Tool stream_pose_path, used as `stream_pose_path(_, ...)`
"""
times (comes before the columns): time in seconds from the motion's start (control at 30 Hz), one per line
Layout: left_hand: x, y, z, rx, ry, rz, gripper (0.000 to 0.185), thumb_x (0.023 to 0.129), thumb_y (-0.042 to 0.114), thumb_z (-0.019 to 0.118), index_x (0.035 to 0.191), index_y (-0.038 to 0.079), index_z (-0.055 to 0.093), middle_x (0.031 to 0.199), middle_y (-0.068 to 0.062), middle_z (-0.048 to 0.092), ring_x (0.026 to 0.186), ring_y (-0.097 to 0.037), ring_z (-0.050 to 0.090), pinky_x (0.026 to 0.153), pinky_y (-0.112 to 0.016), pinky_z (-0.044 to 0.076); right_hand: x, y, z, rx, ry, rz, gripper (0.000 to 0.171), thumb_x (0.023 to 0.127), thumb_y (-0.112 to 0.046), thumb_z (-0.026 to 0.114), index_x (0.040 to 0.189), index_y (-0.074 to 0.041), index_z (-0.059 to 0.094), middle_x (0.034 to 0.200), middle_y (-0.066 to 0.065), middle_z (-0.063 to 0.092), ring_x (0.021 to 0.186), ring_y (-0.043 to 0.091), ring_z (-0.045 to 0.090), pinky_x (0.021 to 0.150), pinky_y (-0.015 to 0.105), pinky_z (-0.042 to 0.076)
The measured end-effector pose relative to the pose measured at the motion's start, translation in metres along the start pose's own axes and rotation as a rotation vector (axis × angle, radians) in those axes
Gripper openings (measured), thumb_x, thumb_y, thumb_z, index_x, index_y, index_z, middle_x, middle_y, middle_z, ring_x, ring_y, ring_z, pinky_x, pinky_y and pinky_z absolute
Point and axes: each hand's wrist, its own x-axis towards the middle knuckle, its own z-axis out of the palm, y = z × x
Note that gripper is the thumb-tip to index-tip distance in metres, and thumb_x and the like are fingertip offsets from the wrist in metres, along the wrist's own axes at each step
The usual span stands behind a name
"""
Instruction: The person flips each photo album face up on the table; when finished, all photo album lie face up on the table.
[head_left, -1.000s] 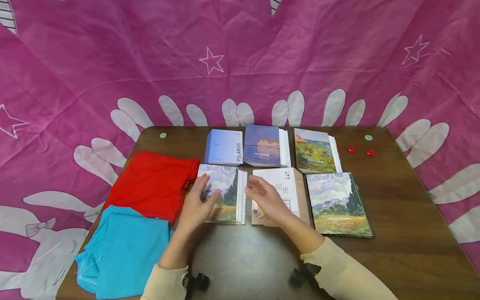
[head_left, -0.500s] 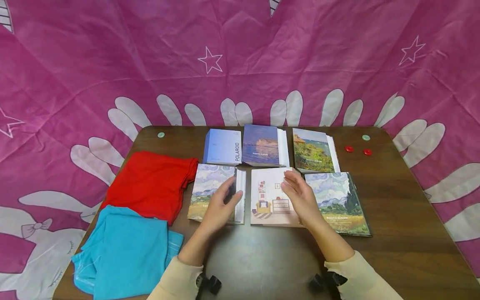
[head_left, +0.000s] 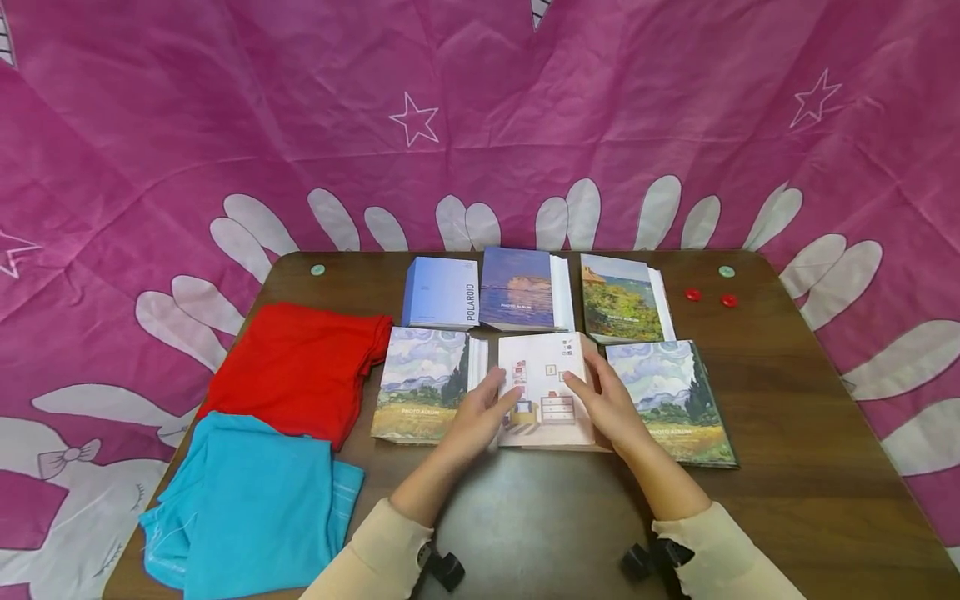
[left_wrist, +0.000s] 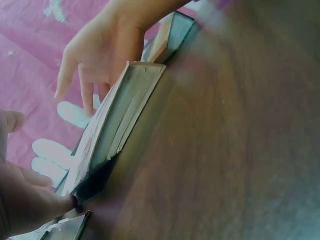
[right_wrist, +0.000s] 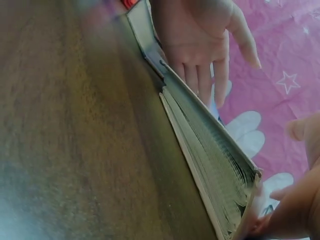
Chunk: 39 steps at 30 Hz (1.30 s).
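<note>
Both hands flank the room-print photo album point(head_left: 546, 390). The left hand point(head_left: 480, 417) touches its left edge with relaxed fingers; the right hand point(head_left: 611, 404) lies flat, apparently resting on the cover. Even pressure from both sides keeps it square.

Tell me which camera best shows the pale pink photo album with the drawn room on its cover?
The head view: the pale pink photo album shows its whole cover between the left hand and right hand. Both wrist views show only its page edges, blurred.
</note>
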Motion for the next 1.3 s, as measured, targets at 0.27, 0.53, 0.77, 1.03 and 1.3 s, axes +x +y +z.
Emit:
stream_pose_path(0.27, -0.011, 0.004, -0.003, 0.014, -0.006, -0.032, 0.074, 0.1, 0.031, 0.062, 0.152, -0.012, 0.032, 0.163, -0.025, 0.023, 0.15, -0.037, 0.024, 0.122, -0.046, 0.018, -0.008, -0.001, -0.001, 0.066, -0.025, 0.039, 0.068, 0.105, -0.031, 0.055, 0.157, 0.001, 0.026, 0.164, 0.021, 0.023, 0.153, 0.034, 0.018, 0.123, 0.051, 0.017)
stream_pose_path(0.53, -0.013, 0.004, 0.005, 0.101, -0.036, -0.012, 0.075, 0.098, 0.037, 0.062, 0.153, -0.005, 0.036, 0.165, -0.02, 0.017, 0.153, -0.033, 0.017, 0.123, -0.049, 0.012, -0.008, -0.004, 0.002, 0.336, 0.049, 0.042, 0.055, 0.109, -0.027, 0.045, 0.153, 0.004, 0.035, 0.156, 0.02, 0.037, 0.145, 0.03, 0.034, 0.119, 0.045, 0.028)
stream_pose_path(0.77, -0.01, 0.0, 0.023, 0.073, -0.068, 0.015, 0.074, 0.096, 0.04, 0.064, 0.154, 0.002, 0.039, 0.166, -0.02, 0.013, 0.153, -0.034, 0.014, 0.123, -0.051, 0.012, -0.007, -0.007, -0.004, 0.521, 0.199, 0.013, 0.042, 0.109, -0.01, 0.042, 0.148, 0.005, 0.046, 0.135, 0.012, 0.055, 0.112, 0.012, 0.058, 0.092, 0.022, 0.05)
stream_pose_path(1.03, -0.008, -0.001, 0.036, 0.023, -0.054, 0.013, 0.071, 0.099, 0.041, 0.056, 0.159, 0.009, 0.033, 0.167, -0.019, 0.011, 0.154, -0.033, 0.014, 0.123, -0.052, 0.01, -0.003, -0.015, -0.019, 0.461, 0.125, 0.037, 0.05, 0.105, -0.013, 0.056, 0.151, 0.001, 0.042, 0.131, 0.008, 0.061, 0.099, 0.004, 0.065, 0.082, 0.021, 0.056)
stream_pose_path(1.3, -0.003, 0.003, 0.045, -0.116, -0.164, 0.063, 0.066, 0.103, 0.033, 0.049, 0.159, 0.004, 0.029, 0.164, -0.019, 0.026, 0.151, -0.036, 0.024, 0.122, -0.053, 0.018, -0.012, -0.023, -0.027, 0.432, 0.153, -0.018, 0.046, 0.102, -0.017, 0.062, 0.142, 0.002, 0.052, 0.112, -0.006, 0.066, 0.097, 0.01, 0.066, 0.079, 0.025, 0.058)
